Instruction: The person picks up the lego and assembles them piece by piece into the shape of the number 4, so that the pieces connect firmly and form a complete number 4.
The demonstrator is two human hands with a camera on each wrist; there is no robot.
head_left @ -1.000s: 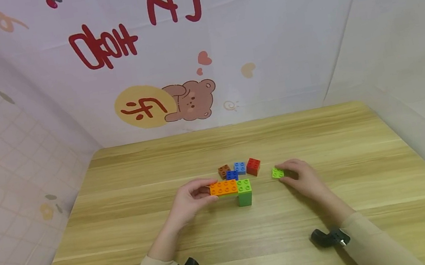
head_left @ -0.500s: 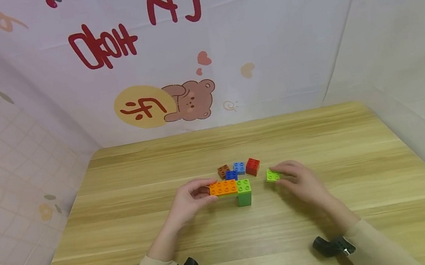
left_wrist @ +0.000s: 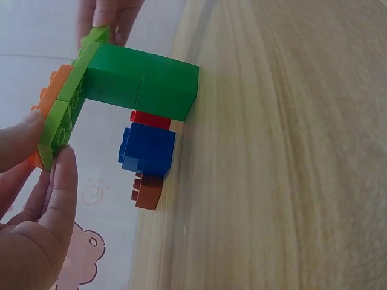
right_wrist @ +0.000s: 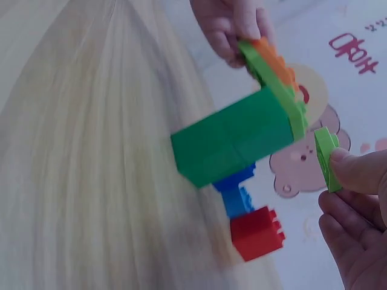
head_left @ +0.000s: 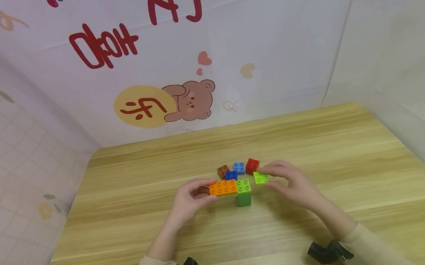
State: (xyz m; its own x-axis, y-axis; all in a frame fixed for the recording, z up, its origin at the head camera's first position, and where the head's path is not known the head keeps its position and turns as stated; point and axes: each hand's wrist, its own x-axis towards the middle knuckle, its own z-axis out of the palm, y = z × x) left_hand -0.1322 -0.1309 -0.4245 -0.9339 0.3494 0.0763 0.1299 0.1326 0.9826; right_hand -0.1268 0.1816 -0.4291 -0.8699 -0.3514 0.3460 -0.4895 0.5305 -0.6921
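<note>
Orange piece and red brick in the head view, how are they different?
Shape: the orange piece is long and thin, while the red brick is shorter and chunkier.
Position: the orange piece is raised above the table, while the red brick rests on it.
Contact: the left hand holds the orange piece, while the red brick is not held.
Both have round studs on top.

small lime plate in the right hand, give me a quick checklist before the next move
1. Small lime plate held by the right hand: ok, pinched between thumb and fingers.
2. Left hand on the orange brick: ok, pinching its free end.
3. Green tower upright on the table: ok.
4. Studs on the tower's lime top uncovered: ok, four show.
5. Small lime plate touching the lime top: not ok, a gap shows in the right wrist view.
6. Exact landing spot: cannot tell.
</note>
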